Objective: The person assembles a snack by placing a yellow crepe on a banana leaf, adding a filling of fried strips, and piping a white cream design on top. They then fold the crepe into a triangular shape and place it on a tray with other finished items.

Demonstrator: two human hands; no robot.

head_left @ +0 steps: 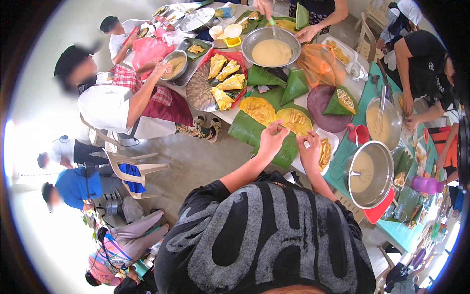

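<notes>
Your left hand (273, 134) and right hand (309, 149) look pinched on the crepe's (283, 115) near edge, so lift gently, filling (297, 119) centered.

Shared cooking room, batter bowls (383, 169), banana leaves (244, 128), plastic chairs (148, 168)

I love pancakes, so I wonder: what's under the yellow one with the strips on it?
Green leaf shows beyond the edge of the pancake. Whatever lies right beneath is covered, so I can't tell.
</notes>
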